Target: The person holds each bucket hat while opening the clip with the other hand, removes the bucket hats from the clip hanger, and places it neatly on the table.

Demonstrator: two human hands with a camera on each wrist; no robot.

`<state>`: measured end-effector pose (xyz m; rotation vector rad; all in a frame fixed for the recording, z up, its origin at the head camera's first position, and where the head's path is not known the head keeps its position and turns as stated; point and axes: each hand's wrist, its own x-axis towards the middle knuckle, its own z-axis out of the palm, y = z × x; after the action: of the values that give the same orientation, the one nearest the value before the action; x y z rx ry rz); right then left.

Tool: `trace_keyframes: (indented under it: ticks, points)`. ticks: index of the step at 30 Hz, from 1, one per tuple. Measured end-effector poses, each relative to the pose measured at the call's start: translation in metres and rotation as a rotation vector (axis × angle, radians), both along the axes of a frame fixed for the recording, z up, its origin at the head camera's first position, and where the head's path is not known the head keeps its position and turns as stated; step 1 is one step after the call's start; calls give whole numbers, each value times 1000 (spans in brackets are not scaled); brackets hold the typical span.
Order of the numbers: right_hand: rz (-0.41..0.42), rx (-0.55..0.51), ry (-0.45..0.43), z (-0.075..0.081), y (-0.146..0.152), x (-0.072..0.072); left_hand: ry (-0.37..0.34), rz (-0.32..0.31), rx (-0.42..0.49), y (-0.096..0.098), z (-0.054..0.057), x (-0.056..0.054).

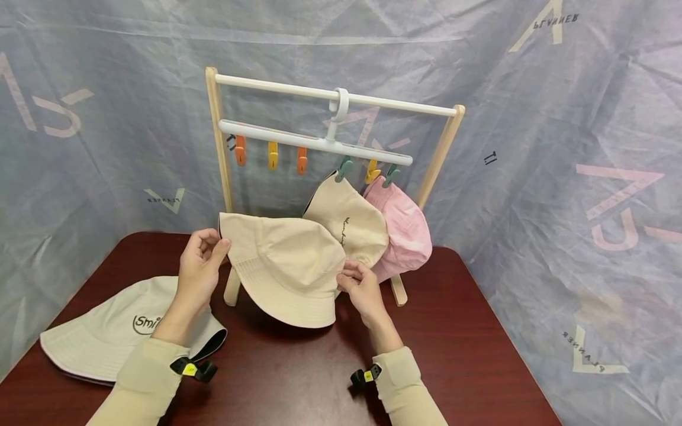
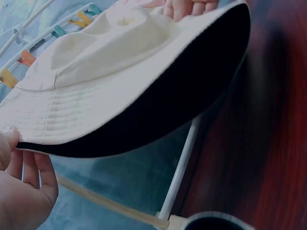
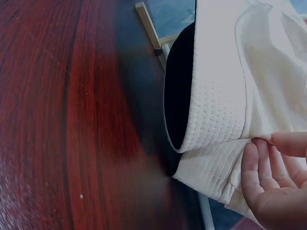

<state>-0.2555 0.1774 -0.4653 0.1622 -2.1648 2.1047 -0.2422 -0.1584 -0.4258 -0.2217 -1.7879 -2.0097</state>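
Note:
A cream bucket hat point(image 1: 290, 254) with a dark lining point(image 2: 192, 86) is held up in front of a rack, tilted, its stitched brim facing down toward me. My left hand point(image 1: 198, 269) pinches the brim edge at the left, thumb on the cream side and fingers on the dark side. At the right my right hand point(image 1: 364, 290) pinches the fabric near the seam between brim and crown, as the right wrist view shows. Behind it, another cream hat point(image 1: 354, 216) with dark script hangs from a green clip point(image 1: 344, 169). A pink hat point(image 1: 407, 228) hangs from another green clip point(image 1: 391, 176).
A wooden rack point(image 1: 439, 157) with a white top bar carries a white hanger point(image 1: 282, 136). Orange clips point(image 1: 241, 151) and a yellow clip point(image 1: 273, 156) on its left hold nothing. An off-white "Smile" hat point(image 1: 106, 331) lies on the dark red table point(image 1: 277, 384) at left.

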Motion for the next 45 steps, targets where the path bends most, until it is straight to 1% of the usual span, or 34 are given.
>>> trace_keyframes:
  ticks: [1, 9, 14, 20, 25, 27, 29, 32, 36, 41, 45]
  points:
    - [-1, 2, -1, 1, 0, 0, 3, -3, -14, -2, 0, 0]
    - [9, 7, -2, 4, -2, 1, 26, -72, -27, -16, -7, 3]
    - [15, 14, -2, 4, -2, 3, 43, -101, -77, -25, -13, 6]
    - [30, 27, 1, 5, -5, 4, 40, -99, -139, -32, -15, 11]
    - [54, 25, 3, 7, -7, 5, 21, -85, -219, -38, -16, 15]
    - [62, 34, -1, 7, -8, 5, 10, -90, -234, -41, -17, 16]
    - [71, 47, 3, 7, -9, 5, 5, -96, -239, -44, -18, 18]
    - [78, 66, 6, 8, -11, 4, -10, -126, -217, -48, -20, 21]
    - [84, 85, -6, 10, -13, 4, -33, -141, -213, -52, -22, 24]
    - [101, 107, -33, 13, -16, 2, -60, -126, -222, -58, -23, 28]
    - [114, 116, -39, 17, -19, -1, -86, -132, -203, -61, -24, 32]
